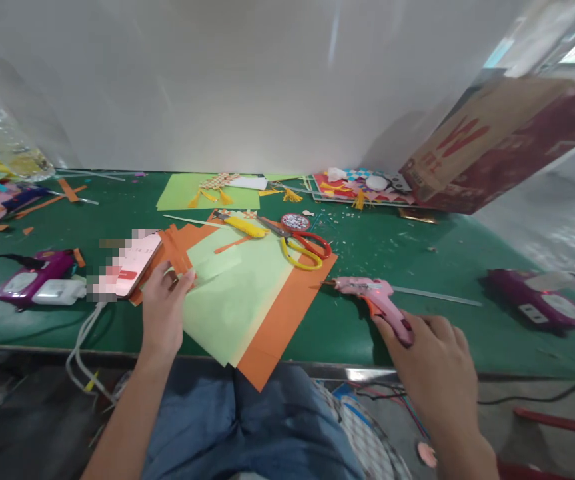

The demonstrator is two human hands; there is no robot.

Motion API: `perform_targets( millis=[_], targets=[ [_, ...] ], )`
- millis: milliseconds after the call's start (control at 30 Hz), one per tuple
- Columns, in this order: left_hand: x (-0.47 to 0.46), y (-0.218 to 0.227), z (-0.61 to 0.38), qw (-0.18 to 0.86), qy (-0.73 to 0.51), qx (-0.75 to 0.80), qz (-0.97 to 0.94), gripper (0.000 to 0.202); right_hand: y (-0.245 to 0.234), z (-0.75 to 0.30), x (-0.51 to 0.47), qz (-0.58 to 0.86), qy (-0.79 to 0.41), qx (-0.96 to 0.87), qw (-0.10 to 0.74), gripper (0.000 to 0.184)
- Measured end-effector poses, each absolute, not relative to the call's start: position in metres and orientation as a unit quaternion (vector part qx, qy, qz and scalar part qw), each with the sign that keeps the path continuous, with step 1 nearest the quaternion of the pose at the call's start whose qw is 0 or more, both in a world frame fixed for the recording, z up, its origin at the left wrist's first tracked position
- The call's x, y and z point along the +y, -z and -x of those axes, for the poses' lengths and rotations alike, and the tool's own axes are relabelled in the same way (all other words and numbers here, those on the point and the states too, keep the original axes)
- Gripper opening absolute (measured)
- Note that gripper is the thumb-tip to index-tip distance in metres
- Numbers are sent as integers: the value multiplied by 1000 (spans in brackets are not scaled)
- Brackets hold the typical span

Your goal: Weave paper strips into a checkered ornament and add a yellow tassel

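I see my left hand (162, 310) pinching the left edge of two pale green paper sheets (232, 293) on one orange paper sheet (287, 317) at the green table (347, 330)'s near edge, my right hand (437, 373) gripping one pink plastic glue gun (373, 295) beside them, two purple power strips (32, 280) flanking

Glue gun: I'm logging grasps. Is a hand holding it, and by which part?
The right hand holds the glue gun by its handle, gun resting on the table. The left hand holds nothing; it presses the green paper.
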State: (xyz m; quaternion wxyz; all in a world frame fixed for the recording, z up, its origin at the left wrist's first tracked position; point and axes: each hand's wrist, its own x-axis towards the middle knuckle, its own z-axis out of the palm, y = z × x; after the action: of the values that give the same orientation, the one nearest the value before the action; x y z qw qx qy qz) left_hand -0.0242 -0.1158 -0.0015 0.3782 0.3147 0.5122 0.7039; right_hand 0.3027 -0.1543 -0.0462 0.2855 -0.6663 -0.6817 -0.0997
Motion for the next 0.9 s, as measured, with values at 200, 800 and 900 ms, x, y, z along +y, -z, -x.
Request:
perform_targets(
  millis=[200,800,900],
  targets=[
    [-120,4,21,355,-701,526,-325,45,44,-310,-136,656,197,-678,266,34],
    [-118,1,22,369,-620,561,-405,54,16,-316,-92,640,209,-699,240,36],
    [-108,-14,22,372,-530,564,-514,49,-8,-268,-89,499,62,-795,339,29]
  ],
)
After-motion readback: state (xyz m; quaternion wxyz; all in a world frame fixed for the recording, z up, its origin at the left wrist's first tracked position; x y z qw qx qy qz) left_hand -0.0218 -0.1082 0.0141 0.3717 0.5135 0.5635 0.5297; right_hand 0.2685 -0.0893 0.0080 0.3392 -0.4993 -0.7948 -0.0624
